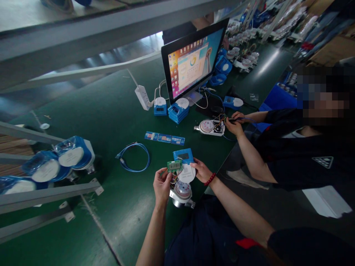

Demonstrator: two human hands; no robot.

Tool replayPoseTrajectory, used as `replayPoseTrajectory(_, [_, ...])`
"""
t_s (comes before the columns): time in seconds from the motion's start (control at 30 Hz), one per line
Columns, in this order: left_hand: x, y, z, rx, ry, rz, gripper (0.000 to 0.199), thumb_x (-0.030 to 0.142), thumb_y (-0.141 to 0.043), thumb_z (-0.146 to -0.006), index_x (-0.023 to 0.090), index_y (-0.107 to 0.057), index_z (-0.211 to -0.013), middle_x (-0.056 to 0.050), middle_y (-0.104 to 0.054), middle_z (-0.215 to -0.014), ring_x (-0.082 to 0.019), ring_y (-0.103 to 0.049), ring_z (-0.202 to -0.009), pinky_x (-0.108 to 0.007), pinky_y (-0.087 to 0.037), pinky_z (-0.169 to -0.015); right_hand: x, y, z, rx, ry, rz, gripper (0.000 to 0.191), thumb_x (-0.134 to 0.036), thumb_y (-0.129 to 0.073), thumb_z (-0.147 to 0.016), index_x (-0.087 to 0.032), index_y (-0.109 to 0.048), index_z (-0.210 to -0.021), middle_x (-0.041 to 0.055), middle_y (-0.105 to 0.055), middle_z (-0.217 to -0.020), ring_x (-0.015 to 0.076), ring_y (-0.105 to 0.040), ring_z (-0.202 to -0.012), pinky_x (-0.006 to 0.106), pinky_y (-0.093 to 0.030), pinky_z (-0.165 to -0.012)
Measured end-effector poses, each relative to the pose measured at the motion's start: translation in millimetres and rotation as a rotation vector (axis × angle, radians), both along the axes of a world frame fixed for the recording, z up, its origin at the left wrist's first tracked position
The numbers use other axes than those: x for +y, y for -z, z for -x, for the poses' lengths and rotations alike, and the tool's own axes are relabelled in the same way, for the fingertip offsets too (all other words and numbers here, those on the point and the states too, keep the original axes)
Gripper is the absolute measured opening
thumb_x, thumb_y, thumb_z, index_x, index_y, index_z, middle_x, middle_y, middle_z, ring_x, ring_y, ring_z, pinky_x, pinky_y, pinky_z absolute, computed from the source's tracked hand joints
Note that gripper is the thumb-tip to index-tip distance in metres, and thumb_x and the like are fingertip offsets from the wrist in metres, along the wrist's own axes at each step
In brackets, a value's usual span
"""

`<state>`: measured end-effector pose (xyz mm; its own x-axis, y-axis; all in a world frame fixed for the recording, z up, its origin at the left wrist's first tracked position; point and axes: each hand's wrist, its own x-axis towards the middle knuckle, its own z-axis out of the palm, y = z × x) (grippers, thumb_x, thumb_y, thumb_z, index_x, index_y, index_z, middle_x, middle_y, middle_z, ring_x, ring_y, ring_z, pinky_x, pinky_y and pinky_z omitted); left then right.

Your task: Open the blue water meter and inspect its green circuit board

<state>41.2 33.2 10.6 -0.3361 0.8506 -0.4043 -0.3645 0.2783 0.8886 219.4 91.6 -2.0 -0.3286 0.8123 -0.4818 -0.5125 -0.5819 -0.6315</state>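
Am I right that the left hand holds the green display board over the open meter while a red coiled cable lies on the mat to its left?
Not quite: the head view shows the coiled cable is blue. The left hand does hold the green display board over the open meter.

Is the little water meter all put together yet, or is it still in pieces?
Still in pieces. The meter body sits on the green table with wires showing. The left hand holds the green circuit board; the right hand holds the blue cover. Neither piece is fitted on yet.
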Motion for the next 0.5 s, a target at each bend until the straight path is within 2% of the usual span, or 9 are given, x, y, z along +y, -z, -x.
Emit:
replayPoseTrajectory(0.13, [6,4.0,0,0.096,0.016,0.024,0.039,0.033,-0.075,-0.071,0.018,-0.054,-0.101,-0.004,-0.071,-0.086,-0.017,-0.070,-0.071,-0.026,-0.056,-0.062,2,9.6,-8,-0.020,0.013,0.007,0.029,-0.025,-0.073,-0.071,-0.017,-0.062,-0.098,0.0009,-0.072,-0.082,0.0163,-0.066,-0.073,0.031,-0.052,-0.072])
replayPoseTrajectory(0.3, [13,11.1,-4,0.290,0.021,0.088,0.027,0.027,-0.064,-0.082,0.016,-0.053,-0.103,-0.004,-0.069,-0.088,-0.018,-0.068,-0.071,-0.035,-0.056,-0.070,4,20.5,-31,-0.049,-0.003,0.030,0.024,-0.025,-0.068,-0.079,-0.015,-0.062,-0.100,0.0025,-0.071,-0.087,0.0164,-0.067,-0.077,0.034,-0.053,-0.076])
replayPoseTrajectory(0.4, [11,9.2,-13,0.466,-0.006,0.156,0.019,0.027,-0.062,-0.082,0.018,-0.056,-0.098,-0.007,-0.069,-0.092,-0.025,-0.067,-0.092,-0.045,-0.050,-0.088,4,23.5,-48,-0.060,-0.035,0.051,0.024,-0.027,-0.067,-0.079,-0.015,-0.062,-0.099,0.0031,-0.071,-0.087,0.0175,-0.067,-0.079,0.036,-0.053,-0.077])
replayPoseTrajectory(0.5, [2,6.8,-21,0.643,-0.083,0.251,0.021,0.026,-0.064,-0.077,0.020,-0.059,-0.097,-0.013,-0.064,-0.109,-0.035,-0.048,-0.124,-0.057,-0.026,-0.107,4,23.8,-60,-0.061,-0.094,0.072,0.026,-0.030,-0.068,-0.076,-0.017,-0.062,-0.098,0.0031,-0.072,-0.085,0.0195,-0.068,-0.080,0.036,-0.053,-0.077])
